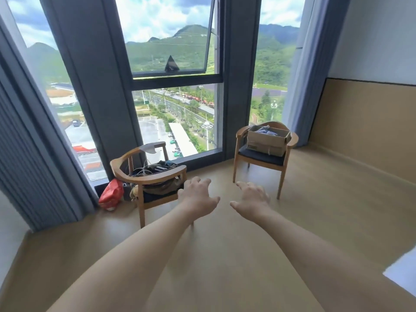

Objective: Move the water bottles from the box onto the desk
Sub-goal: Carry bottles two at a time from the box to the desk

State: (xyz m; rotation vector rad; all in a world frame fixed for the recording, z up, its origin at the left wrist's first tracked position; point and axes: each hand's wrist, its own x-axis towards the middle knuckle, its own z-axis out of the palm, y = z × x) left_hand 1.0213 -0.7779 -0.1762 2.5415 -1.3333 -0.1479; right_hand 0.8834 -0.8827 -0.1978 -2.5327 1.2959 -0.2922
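An open cardboard box [265, 144] stands on the seat of a wooden chair [279, 176] by the window, at the right. Blue-labelled water bottles [269, 131] show over its rim; I cannot make out how many. My left hand [198, 197] and my right hand [252, 198] are stretched out in front of me over the floor, palms down, fingers spread, holding nothing. Both are well short of the box. No desk is in view.
A second wooden chair [148, 176] at the left holds a bag and tangled cables. A red bag [111, 194] lies on the floor beside it. Tall windows and grey curtains stand behind. A white edge [403, 271] shows at the lower right.
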